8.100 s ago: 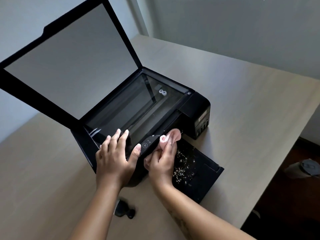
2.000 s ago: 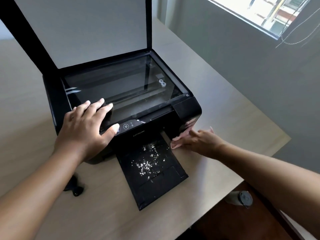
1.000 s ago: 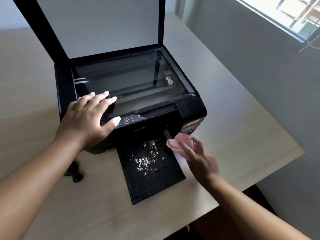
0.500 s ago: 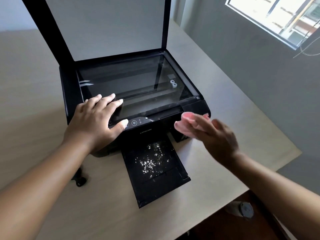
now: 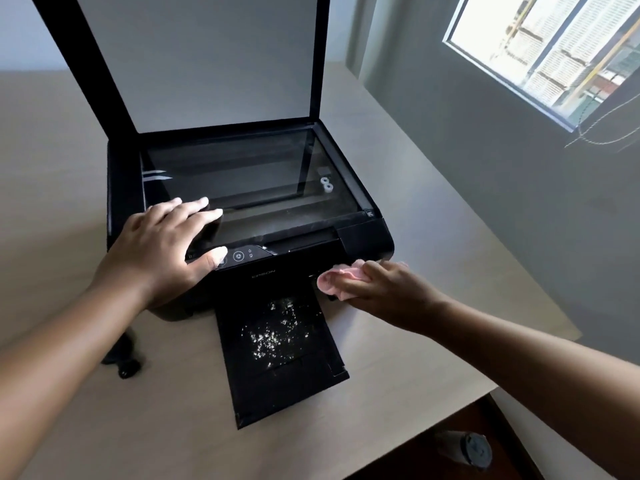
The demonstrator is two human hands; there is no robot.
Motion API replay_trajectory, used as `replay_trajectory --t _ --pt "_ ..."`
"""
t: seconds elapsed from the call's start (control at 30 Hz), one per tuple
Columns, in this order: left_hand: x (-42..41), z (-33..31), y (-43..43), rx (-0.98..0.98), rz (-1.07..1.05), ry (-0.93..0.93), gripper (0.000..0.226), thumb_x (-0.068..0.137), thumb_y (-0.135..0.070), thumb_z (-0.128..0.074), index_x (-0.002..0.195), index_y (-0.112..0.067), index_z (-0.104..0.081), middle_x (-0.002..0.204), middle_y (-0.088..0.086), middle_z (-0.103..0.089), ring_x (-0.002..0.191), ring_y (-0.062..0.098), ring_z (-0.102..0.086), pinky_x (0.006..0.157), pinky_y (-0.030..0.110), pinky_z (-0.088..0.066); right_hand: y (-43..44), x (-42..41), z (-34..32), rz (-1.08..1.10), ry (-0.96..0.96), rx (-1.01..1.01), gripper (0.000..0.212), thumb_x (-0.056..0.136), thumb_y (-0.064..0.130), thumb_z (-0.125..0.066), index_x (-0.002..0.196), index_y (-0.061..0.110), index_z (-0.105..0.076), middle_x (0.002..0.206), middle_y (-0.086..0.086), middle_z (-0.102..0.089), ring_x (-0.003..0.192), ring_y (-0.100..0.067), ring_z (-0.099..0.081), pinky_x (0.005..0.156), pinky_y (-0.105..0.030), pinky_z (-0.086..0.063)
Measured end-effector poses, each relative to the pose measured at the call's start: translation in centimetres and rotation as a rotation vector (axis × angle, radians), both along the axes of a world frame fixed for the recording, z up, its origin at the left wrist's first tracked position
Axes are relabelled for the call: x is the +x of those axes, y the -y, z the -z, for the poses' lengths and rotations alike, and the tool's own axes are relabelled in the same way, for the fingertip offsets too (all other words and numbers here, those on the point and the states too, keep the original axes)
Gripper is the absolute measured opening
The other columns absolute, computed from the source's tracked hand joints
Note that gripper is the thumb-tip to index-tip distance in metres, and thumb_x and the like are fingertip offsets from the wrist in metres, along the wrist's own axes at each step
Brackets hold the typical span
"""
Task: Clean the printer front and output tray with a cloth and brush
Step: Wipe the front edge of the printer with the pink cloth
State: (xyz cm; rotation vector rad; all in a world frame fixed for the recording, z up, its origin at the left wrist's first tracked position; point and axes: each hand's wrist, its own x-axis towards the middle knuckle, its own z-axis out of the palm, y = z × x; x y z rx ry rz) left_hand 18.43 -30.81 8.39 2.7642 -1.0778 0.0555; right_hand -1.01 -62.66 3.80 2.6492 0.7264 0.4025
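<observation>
A black printer (image 5: 363, 237) is seen at the middle of a pale wooden table (image 5: 433, 209), with its scanner lid (image 5: 207, 57) raised and the scanner glass (image 5: 242, 181) exposed. An output tray (image 5: 287, 389) is extended from the front towards the viewer, low over the table, and is scattered with white specks (image 5: 277, 336). A bunched pink cloth (image 5: 336, 277) is gripped in the right hand (image 5: 388, 292) and pressed against the right side of the printer's front, just beside the tray's inner corner. The left hand (image 5: 162, 247) is laid flat on the front left of the top, fingers straight and holding nothing, the thumb touching the control panel (image 5: 242, 255). 1 small black object (image 5: 123, 358) is seen on the table beside the left forearm. 1 window (image 5: 554, 46) is set in the grey wall at the right.
</observation>
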Motion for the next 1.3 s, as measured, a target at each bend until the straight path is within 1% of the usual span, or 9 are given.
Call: replay_trajectory --t 0.27,0.4,0.5,0.73,0.87,0.97,1.1,1.17,1.3 --pt "-0.4 -0.1 0.3 0.020 -0.005 -0.018 0.071 0.078 -0.070 -0.030 0.142 -0.041 -0.036 0.156 -0.012 -0.030 0.143 0.019 -0.024 0.111 0.046 -0.023 0.5 -0.6 1.6 0.017 -0.044 0.080 0.047 0.087 0.001 -0.047 0.127 0.027 -0.052 0.149 0.008 -0.041 0.080 -0.025 -0.054 0.052 -0.035 -0.052" --pt "-0.5 -0.4 0.2 0.042 -0.007 -0.026 0.071 0.079 -0.069 -0.029 0.143 -0.040 -0.035 0.156 -0.011 -0.030 0.144 0.020 -0.023 0.112 0.046 -0.023 2.0 -0.8 -0.5 0.018 0.001 0.130 0.052 0.097 0.004 -0.022 0.128 0.029 -0.055 0.147 0.005 -0.043 0.087 -0.026 -0.051 0.055 -0.038 -0.053" --pt "-0.4 -0.4 0.1 0.045 -0.014 -0.018 0.071 0.079 -0.070 -0.028 0.143 -0.040 -0.035 0.156 -0.012 -0.029 0.144 0.020 -0.022 0.112 0.047 -0.023 3.0 -0.5 -0.9 -0.007 0.057 0.076 0.064 0.089 -0.003 -0.026 0.134 0.035 -0.051 0.147 0.006 -0.036 0.091 -0.026 -0.050 0.062 -0.037 -0.054" --pt "-0.3 -0.4 0.2 0.054 -0.014 -0.008 0.073 0.078 -0.071 -0.027 0.144 -0.039 -0.034 0.157 -0.011 -0.028 0.144 0.021 -0.023 0.111 0.049 -0.024 3.8 -2.2 1.4 -0.023 -0.140 0.002 0.060 0.088 -0.003 -0.032 0.137 0.030 -0.041 0.149 0.008 -0.039 0.089 -0.026 -0.056 0.053 -0.036 -0.054" --pt "-0.1 -0.2 0.3 0.045 -0.012 0.011 0.072 0.078 -0.070 -0.028 0.143 -0.039 -0.034 0.156 -0.011 -0.029 0.143 0.021 -0.023 0.111 0.049 -0.025 3.6 -3.2 0.8 0.191 0.010 0.281 0.058 0.091 0.009 -0.045 0.140 0.038 -0.039 0.146 0.007 -0.035 0.087 -0.030 -0.055 0.058 -0.040 -0.052" --pt "-0.1 0.0 0.2 0.044 -0.008 0.014 0.071 0.079 -0.070 -0.029 0.143 -0.039 -0.034 0.156 -0.010 -0.029 0.143 0.021 -0.024 0.111 0.049 -0.024 1.2 -1.1 -0.8 0.378 0.095 0.570 0.045 0.103 0.041 -0.023 0.140 0.031 -0.047 0.142 0.005 -0.046 0.103 -0.026 -0.052 0.069 -0.035 -0.049" --pt "-0.1 0.0 0.3 0.042 -0.005 0.018 0.070 0.079 -0.069 -0.030 0.143 -0.039 -0.034 0.156 -0.011 -0.030 0.143 0.021 -0.024 0.111 0.048 -0.023 1.4 -0.9 0.4 0.208 0.189 0.471 0.047 0.093 0.008 -0.057 0.134 0.031 -0.055 0.140 0.001 -0.044 0.112 -0.027 -0.053 0.077 -0.042 -0.053" --pt "0.0 0.0 0.2 0.039 -0.007 0.017 0.070 0.079 -0.069 -0.029 0.143 -0.040 -0.033 0.156 -0.011 -0.029 0.143 0.021 -0.024 0.111 0.048 -0.023 2.6 -1.1 0.5 0.172 0.136 0.363 0.056 0.091 0.002 -0.054 0.137 0.035 -0.050 0.144 0.001 -0.040 0.111 -0.030 -0.055 0.072 -0.046 -0.055" --pt "-0.1 0.1 0.1 0.040 -0.011 0.028 0.070 0.079 -0.069 -0.030 0.143 -0.040 -0.034 0.156 -0.010 -0.030 0.143 0.021 -0.025 0.111 0.048 -0.023 -0.5 -0.8 0.7 0.453 0.130 0.651 0.058 0.086 0.009 -0.051 0.136 0.037 -0.046 0.140 0.003 -0.039 0.110 -0.033 -0.052 0.051 -0.043 -0.051"
